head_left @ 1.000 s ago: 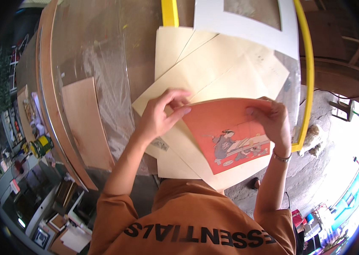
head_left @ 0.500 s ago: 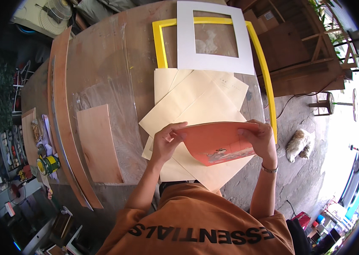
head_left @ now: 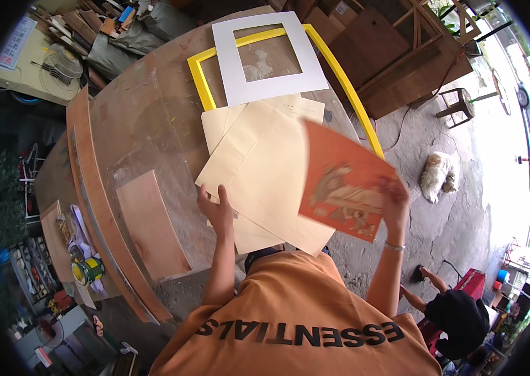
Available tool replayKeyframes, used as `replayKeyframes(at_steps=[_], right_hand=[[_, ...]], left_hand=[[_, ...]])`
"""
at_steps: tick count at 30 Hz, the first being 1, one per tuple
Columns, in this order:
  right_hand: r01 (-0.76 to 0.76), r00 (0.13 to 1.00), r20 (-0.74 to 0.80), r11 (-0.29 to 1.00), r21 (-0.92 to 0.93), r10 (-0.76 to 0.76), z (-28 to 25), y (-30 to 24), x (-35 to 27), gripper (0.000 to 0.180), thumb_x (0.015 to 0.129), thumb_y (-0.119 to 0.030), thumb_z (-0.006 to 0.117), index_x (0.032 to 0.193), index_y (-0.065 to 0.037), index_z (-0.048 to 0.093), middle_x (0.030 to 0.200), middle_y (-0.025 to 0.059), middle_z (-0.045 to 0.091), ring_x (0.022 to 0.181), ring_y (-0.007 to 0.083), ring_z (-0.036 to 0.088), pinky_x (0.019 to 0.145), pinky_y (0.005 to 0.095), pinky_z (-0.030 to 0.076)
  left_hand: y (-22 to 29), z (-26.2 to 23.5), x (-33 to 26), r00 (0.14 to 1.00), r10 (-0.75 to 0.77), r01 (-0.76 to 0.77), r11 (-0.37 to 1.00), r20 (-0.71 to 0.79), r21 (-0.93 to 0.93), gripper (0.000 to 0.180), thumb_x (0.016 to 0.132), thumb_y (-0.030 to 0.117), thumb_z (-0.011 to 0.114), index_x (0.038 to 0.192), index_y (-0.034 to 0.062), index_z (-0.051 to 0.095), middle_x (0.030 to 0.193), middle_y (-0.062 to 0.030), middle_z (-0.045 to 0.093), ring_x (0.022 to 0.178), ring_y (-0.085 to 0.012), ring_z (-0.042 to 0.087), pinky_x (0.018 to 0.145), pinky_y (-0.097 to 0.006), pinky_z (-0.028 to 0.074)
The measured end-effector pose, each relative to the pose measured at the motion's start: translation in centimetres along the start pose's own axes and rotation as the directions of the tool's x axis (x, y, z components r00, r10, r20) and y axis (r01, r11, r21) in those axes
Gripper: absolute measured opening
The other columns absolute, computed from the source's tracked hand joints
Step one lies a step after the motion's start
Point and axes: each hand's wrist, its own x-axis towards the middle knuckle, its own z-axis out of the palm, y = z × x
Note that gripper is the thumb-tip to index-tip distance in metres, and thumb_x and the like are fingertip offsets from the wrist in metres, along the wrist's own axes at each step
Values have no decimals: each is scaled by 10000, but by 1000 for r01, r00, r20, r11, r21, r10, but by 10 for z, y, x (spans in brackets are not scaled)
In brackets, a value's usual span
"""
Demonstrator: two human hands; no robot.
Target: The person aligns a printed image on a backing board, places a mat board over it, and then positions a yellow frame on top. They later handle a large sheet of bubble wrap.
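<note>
The red-orange printed sheet (head_left: 344, 178) is in the right hand (head_left: 395, 199), which is closed on its right edge; the sheet is tilted and a little blurred, above the right part of the pile of cream sheets (head_left: 265, 150). The left hand (head_left: 217, 210) is well apart from it, at the lower left border of the pile, with thumb and forefinger separated; one cannot tell if it grips paper. The lower corners of the pile come close to the person's orange shirt (head_left: 290, 294), at the near side of the counter (head_left: 146, 119). To the left, a bare strip of the counter lies between the pile and a flat wooden board (head_left: 152, 222); farther left runs a long curved-looking plank (head_left: 97, 194). Beyond the pile, a white mat with a window (head_left: 271, 89) lies across a yellow frame (head_left: 345, 88), whose right bar reaches down behind the red-orange printed sheet. Right of the counter, a pale furry animal (head_left: 439, 177) lies on the floor (head_left: 415, 219), near a stool (head_left: 456, 106).
</note>
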Motion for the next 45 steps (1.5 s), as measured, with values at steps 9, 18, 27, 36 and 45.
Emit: replayKeyframes(at_steps=[9, 18, 27, 36, 45], right_hand=[[206, 959, -177, 974, -99, -221, -106, -2, 2, 158, 1001, -131, 581, 1067, 0, 639, 871, -24, 672, 706, -7, 516, 599, 169, 413], [164, 968, -190, 986, -4, -162, -165, 11, -39, 142, 1004, -90, 561, 1091, 1, 625, 907, -1, 670, 783, 12, 563, 656, 188, 453], [148, 962, -250, 978, 145, -108, -195, 37, -45, 186, 998, -138, 588, 1107, 6, 631, 983, 10, 686, 850, 37, 597, 708, 200, 479], [9, 999, -41, 933, 359, 5, -123, 33, -3, 211, 1011, -144, 565, 1153, 2, 619, 1002, 19, 689, 830, 36, 594, 697, 203, 480], [-249, 950, 264, 915, 317, 167, 41, 76, 22, 166, 1011, -145, 561, 1125, -43, 627, 927, -27, 656, 773, 24, 551, 658, 203, 458]], left_hand=[[6, 0, 14, 968, -251, 218, 860, 10, 461, 522, 791, 486, 713, 1085, 66, 620, 1117, -157, 611, 1104, -392, 544, 906, -566, 395], [71, 3, -10, 961, 153, -138, 987, -231, 78, 171, 1011, 121, 452, 1103, -11, 508, 1010, -197, 624, 911, -374, 610, 768, -431, 477], [41, -52, 60, 983, 98, -80, 990, -153, 119, 199, 1012, 143, 481, 1133, -11, 517, 937, -129, 609, 835, -234, 590, 765, -363, 471], [36, 43, 186, 890, 410, -393, 912, 202, -120, 155, 975, 133, 560, 1104, 48, 564, 856, -132, 645, 755, -237, 639, 707, -343, 494], [76, 103, 170, 745, 666, -616, 659, 46, 431, 431, 948, 337, 627, 1216, 7, 558, 1047, -155, 673, 821, -344, 647, 752, -403, 517]])
